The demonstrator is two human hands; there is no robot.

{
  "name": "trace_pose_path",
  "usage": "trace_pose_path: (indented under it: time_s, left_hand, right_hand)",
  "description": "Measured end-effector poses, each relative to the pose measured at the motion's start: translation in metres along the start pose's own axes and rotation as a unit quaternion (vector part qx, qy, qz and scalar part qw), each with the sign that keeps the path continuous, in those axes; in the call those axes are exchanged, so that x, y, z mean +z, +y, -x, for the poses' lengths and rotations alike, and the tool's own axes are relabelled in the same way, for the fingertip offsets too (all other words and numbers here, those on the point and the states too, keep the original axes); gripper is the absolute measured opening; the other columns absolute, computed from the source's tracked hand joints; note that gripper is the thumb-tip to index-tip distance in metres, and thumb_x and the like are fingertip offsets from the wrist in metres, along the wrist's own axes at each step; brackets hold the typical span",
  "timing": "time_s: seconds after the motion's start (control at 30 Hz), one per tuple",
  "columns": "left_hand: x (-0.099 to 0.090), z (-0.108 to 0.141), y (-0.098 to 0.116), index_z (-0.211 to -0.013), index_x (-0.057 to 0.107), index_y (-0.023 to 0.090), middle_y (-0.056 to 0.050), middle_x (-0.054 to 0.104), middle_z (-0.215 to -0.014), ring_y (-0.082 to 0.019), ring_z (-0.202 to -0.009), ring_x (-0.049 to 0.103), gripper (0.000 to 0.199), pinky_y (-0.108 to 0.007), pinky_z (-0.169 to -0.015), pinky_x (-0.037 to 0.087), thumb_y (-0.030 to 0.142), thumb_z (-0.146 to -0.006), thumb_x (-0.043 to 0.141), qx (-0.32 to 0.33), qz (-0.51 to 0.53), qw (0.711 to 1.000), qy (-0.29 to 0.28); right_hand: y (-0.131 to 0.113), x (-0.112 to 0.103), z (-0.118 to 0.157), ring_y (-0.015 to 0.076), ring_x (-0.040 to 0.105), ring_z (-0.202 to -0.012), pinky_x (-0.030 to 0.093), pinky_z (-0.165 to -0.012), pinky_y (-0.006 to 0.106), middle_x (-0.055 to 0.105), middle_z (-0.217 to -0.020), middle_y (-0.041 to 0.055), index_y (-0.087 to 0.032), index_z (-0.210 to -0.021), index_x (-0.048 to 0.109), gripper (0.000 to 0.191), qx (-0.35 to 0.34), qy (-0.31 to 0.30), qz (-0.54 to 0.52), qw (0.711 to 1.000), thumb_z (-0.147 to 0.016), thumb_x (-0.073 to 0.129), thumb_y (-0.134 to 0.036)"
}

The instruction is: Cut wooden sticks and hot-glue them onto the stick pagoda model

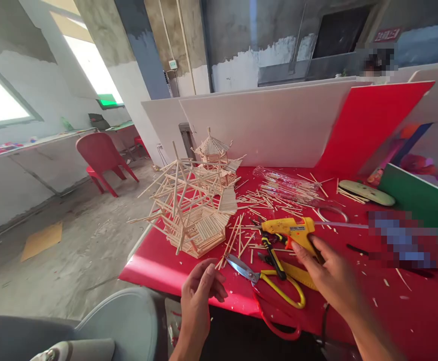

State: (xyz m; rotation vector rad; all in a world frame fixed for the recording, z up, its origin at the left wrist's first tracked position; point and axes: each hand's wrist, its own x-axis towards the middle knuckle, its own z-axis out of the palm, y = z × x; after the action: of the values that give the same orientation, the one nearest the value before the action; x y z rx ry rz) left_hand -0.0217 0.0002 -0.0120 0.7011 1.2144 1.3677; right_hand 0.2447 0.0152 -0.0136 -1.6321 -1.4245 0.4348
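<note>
My right hand is wrapped round the handle of a yellow hot glue gun, its nozzle pointing left toward the stick model. My left hand is at the table's front edge, thumb and fingers pinched together; what they hold, if anything, I cannot make out. Thin wooden sticks end close to those fingertips. Behind it stands a pavilion-like model built of wooden sticks, with an open roof frame. Scissors with red and yellow handles lie between my hands, beside black-and-yellow pliers.
A smaller roofed stick pavilion stands behind. Loose sticks and a clear plastic bag of sticks cover the red table. White boards rise along its back. A red chair and a grey stool are at left.
</note>
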Motion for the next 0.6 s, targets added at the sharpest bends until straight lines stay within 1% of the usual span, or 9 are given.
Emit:
trace_pose_path:
  time_s: [0.1,0.2,0.27,0.33,0.4,0.47,0.53,0.57,0.6]
  left_hand:
    - [0.003,0.004,-0.010,-0.088,0.072,0.014,-0.002,0.067,-0.058,-0.012,-0.043,0.056,0.039,-0.022,-0.043,0.042,0.044,-0.066,0.083,-0.002,-0.031,1.000,0.002]
    - [0.012,0.001,-0.015,-0.088,0.073,0.014,0.001,0.061,-0.048,-0.011,-0.037,0.051,0.041,-0.021,-0.040,0.039,0.048,-0.068,0.082,-0.006,-0.056,0.998,-0.019]
    - [0.019,0.000,-0.018,-0.098,0.073,0.013,0.002,0.058,-0.044,-0.011,-0.033,0.047,0.048,-0.020,-0.036,0.036,0.054,-0.072,0.076,-0.009,-0.069,0.997,-0.046]
    - [0.024,-0.002,-0.020,-0.113,0.069,0.013,0.004,0.056,-0.042,-0.011,-0.031,0.045,0.057,-0.020,-0.034,0.034,0.058,-0.078,0.069,-0.007,-0.082,0.994,-0.070]
    - [0.028,-0.002,-0.022,-0.126,0.063,0.014,0.002,0.060,-0.047,-0.011,-0.032,0.047,0.062,-0.020,-0.035,0.037,0.058,-0.083,0.065,0.007,-0.090,0.992,-0.090]
    - [0.029,-0.002,-0.022,-0.132,0.059,0.017,-0.004,0.071,-0.065,-0.013,-0.042,0.056,0.062,-0.022,-0.039,0.043,0.055,-0.084,0.065,0.031,-0.096,0.989,-0.104]
    - [0.030,-0.003,-0.022,-0.132,0.060,0.020,-0.010,0.076,-0.090,-0.015,-0.055,0.063,0.059,-0.024,-0.043,0.047,0.053,-0.084,0.066,0.051,-0.104,0.987,-0.107]
    - [0.030,-0.003,-0.021,-0.130,0.062,0.020,-0.012,0.076,-0.098,-0.016,-0.060,0.065,0.057,-0.024,-0.044,0.048,0.052,-0.083,0.067,0.056,-0.109,0.987,-0.107]
    - [0.031,-0.004,-0.021,-0.128,0.064,0.020,-0.012,0.076,-0.100,-0.017,-0.062,0.066,0.055,-0.025,-0.045,0.048,0.052,-0.083,0.068,0.054,-0.112,0.986,-0.109]
  right_hand:
    - [0.043,-0.013,-0.004,0.0236,0.070,-0.073,0.052,-0.062,0.030,0.076,-0.089,0.0089,-0.020,-0.107,0.068,0.051,0.073,0.025,0.119,0.990,-0.087,0.053,-0.065]
    - [0.083,-0.024,-0.010,0.0243,0.066,-0.062,0.046,-0.054,0.031,0.073,-0.074,0.0089,-0.019,-0.095,0.071,0.056,0.111,0.033,0.227,0.967,-0.087,0.045,-0.068]
    - [0.102,-0.030,-0.013,0.0241,0.063,-0.055,0.043,-0.050,0.030,0.070,-0.064,0.0078,-0.020,-0.083,0.071,0.054,0.120,0.030,0.254,0.959,-0.088,0.042,-0.066]
    - [0.114,-0.035,-0.015,0.0234,0.059,-0.049,0.040,-0.047,0.031,0.066,-0.057,0.0072,-0.020,-0.073,0.069,0.053,0.124,0.040,0.271,0.954,-0.088,0.042,-0.064]
    - [0.120,-0.040,-0.015,0.0234,0.057,-0.048,0.039,-0.047,0.032,0.062,-0.054,0.0069,-0.021,-0.066,0.067,0.052,0.115,0.051,0.290,0.949,-0.088,0.042,-0.061]
    - [0.118,-0.045,-0.014,0.0259,0.058,-0.053,0.041,-0.052,0.036,0.059,-0.054,0.0072,-0.022,-0.064,0.065,0.049,0.095,0.067,0.311,0.943,-0.087,0.043,-0.059]
    - [0.106,-0.047,-0.012,0.0294,0.060,-0.062,0.044,-0.060,0.041,0.060,-0.059,0.0093,-0.022,-0.070,0.068,0.044,0.045,0.104,0.349,0.930,-0.087,0.046,-0.057]
    - [0.096,-0.046,-0.011,0.0306,0.062,-0.067,0.045,-0.064,0.043,0.062,-0.064,0.0109,-0.022,-0.077,0.070,0.042,0.008,0.127,0.360,0.924,-0.088,0.048,-0.056]
    - [0.082,-0.042,-0.009,0.0310,0.063,-0.072,0.046,-0.067,0.044,0.065,-0.071,0.0127,-0.022,-0.085,0.072,0.039,-0.038,0.145,0.361,0.920,-0.089,0.049,-0.054]
